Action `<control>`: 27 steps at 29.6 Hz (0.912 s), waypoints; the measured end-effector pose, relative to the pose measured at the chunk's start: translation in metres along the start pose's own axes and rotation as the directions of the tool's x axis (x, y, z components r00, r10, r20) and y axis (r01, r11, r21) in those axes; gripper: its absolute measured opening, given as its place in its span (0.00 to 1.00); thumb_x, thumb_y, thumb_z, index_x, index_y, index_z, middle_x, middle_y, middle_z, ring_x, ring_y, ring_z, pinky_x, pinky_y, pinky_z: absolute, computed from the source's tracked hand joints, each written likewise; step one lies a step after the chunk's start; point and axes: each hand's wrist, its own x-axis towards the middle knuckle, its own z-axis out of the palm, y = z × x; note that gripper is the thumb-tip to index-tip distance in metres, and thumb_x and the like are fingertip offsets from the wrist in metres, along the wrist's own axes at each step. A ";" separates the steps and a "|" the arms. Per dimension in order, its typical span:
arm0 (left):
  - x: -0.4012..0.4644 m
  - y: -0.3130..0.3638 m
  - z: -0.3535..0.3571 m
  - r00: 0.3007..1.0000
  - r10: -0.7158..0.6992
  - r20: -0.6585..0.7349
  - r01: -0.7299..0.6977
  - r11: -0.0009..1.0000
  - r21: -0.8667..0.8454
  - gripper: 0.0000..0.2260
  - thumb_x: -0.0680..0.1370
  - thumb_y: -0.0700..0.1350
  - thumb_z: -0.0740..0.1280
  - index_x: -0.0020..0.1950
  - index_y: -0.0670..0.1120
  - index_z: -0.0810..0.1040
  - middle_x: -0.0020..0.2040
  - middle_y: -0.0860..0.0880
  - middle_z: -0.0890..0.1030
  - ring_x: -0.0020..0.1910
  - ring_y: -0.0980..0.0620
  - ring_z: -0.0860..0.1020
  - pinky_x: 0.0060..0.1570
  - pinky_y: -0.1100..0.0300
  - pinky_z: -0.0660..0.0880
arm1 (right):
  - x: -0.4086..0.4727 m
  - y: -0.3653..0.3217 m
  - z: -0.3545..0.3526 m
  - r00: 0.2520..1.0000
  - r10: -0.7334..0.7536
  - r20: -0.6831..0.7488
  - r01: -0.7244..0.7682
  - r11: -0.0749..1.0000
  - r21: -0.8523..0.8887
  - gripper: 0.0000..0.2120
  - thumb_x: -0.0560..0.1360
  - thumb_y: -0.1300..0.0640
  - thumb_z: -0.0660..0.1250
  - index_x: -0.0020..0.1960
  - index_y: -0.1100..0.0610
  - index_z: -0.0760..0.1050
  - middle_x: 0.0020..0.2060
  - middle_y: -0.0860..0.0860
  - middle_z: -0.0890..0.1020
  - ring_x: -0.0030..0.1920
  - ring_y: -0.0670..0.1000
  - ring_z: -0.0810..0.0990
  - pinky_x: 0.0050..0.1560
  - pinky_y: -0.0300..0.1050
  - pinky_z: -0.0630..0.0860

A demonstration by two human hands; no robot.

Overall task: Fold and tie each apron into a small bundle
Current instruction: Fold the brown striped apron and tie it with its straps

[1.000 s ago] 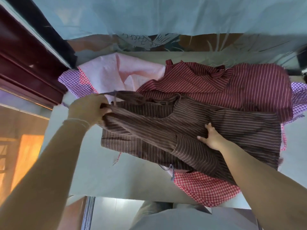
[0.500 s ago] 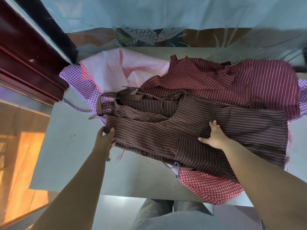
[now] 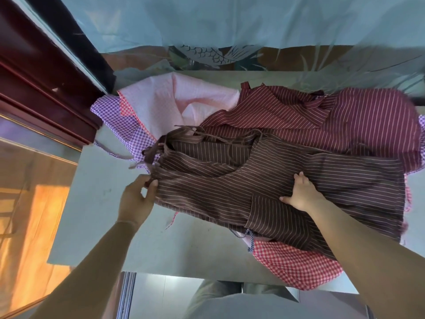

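Note:
A brown striped apron [image 3: 264,185] lies spread on top of a pile on the grey table [image 3: 96,215]. Its straps [image 3: 165,143] are bunched at its left end. My left hand [image 3: 136,199] pinches the apron's near-left corner at the edge. My right hand [image 3: 301,192] presses flat on the apron's middle, fingers spread. Under it lie a maroon striped apron [image 3: 345,120], a pink one [image 3: 174,104], a purple checked one [image 3: 110,116] and a red checked one [image 3: 294,261].
A dark wooden frame [image 3: 39,84] stands at the left. A pale blue sheet [image 3: 230,21] hangs behind the table. The table's near edge runs close to my body, and its left part is bare.
My left hand let go of the apron's upper-left part, dropped toward me and now pinches the near-left corner. The right hand has stayed pressed on the apron.

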 end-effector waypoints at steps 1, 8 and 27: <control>0.007 0.002 0.008 0.991 -0.103 0.086 0.105 0.994 -0.014 0.06 0.80 0.45 0.63 0.49 0.43 0.75 0.41 0.47 0.79 0.40 0.46 0.75 0.43 0.57 0.69 | -0.006 -0.009 -0.004 0.998 -0.004 -0.067 0.002 0.999 -0.033 0.49 0.73 0.41 0.69 0.78 0.57 0.41 0.78 0.56 0.46 0.77 0.58 0.50 0.74 0.58 0.57; 0.044 -0.005 0.038 0.809 -0.419 0.413 0.426 0.901 0.080 0.14 0.80 0.46 0.64 0.60 0.39 0.75 0.46 0.45 0.79 0.42 0.47 0.75 0.42 0.60 0.69 | -0.028 -0.110 -0.020 0.599 -0.751 -0.277 0.636 0.657 -0.406 0.25 0.77 0.45 0.63 0.72 0.51 0.65 0.70 0.49 0.69 0.74 0.53 0.61 0.76 0.56 0.53; 0.053 -0.030 0.025 0.794 -0.458 0.400 0.459 0.883 0.099 0.18 0.82 0.51 0.57 0.60 0.38 0.76 0.54 0.41 0.79 0.49 0.44 0.76 0.53 0.54 0.70 | 0.010 -0.131 -0.041 0.594 -0.793 -0.134 0.603 0.550 -0.578 0.15 0.79 0.47 0.61 0.60 0.55 0.74 0.61 0.51 0.76 0.63 0.54 0.72 0.70 0.53 0.62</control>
